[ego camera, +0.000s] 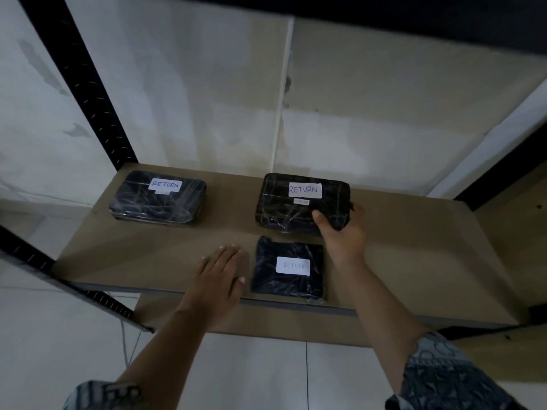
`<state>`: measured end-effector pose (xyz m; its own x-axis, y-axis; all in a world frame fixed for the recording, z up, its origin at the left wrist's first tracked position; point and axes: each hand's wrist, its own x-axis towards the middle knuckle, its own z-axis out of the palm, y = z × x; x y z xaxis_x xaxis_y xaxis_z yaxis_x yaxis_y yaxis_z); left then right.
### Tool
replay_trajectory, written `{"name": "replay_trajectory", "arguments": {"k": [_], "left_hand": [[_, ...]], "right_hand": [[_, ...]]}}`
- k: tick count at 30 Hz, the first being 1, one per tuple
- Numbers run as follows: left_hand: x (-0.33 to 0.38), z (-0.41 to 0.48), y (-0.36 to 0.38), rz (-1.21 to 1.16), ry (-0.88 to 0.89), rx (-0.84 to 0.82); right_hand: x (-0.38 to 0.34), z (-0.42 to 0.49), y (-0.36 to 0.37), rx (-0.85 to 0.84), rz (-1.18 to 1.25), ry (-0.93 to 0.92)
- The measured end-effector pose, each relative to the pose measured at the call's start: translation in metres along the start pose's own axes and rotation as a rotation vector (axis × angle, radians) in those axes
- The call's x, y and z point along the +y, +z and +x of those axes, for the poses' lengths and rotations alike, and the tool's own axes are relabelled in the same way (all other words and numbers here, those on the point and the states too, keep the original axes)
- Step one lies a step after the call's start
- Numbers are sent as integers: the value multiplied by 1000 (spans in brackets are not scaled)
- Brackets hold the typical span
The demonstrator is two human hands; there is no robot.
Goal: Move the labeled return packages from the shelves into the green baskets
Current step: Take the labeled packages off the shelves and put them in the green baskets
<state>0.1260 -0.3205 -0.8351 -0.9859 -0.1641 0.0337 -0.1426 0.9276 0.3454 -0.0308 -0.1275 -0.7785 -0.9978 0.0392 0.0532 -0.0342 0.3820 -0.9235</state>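
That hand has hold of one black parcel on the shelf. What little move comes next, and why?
Probably lift it off the shelf and draw it back. The right hand already grips the near right corner of the rear right package, which bears a RETURN label. The left hand lies flat and empty beside the front package. No green basket is in view.

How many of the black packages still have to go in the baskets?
None looks moved yet; no green basket is in view. The right hand grips the back-right black plastic-wrapped RETURN package. The left hand lies flat on the brown shelf board. Two more wait: back-left package, front package.
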Motion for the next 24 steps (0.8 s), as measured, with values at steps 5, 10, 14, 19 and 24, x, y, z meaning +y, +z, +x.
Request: {"name": "replay_trajectory", "arguments": {"k": [5,10,14,19,24], "left_hand": [[36,-16,-42,8,82,26],[91,-34,-89,-105,160,53],[142,-46,-128,-142,264,46],[209,-53,-156,-167,400,38],[299,-49,-159,-206,576,18]], "right_hand": [[-33,-36,-44,-13,125,43],[-64,-86,-108,45,206,135],[-90,-125,-175,148,188,179],[-111,-156,-263,344,164,192],[-118,-167,-353,516,136,171]]}}
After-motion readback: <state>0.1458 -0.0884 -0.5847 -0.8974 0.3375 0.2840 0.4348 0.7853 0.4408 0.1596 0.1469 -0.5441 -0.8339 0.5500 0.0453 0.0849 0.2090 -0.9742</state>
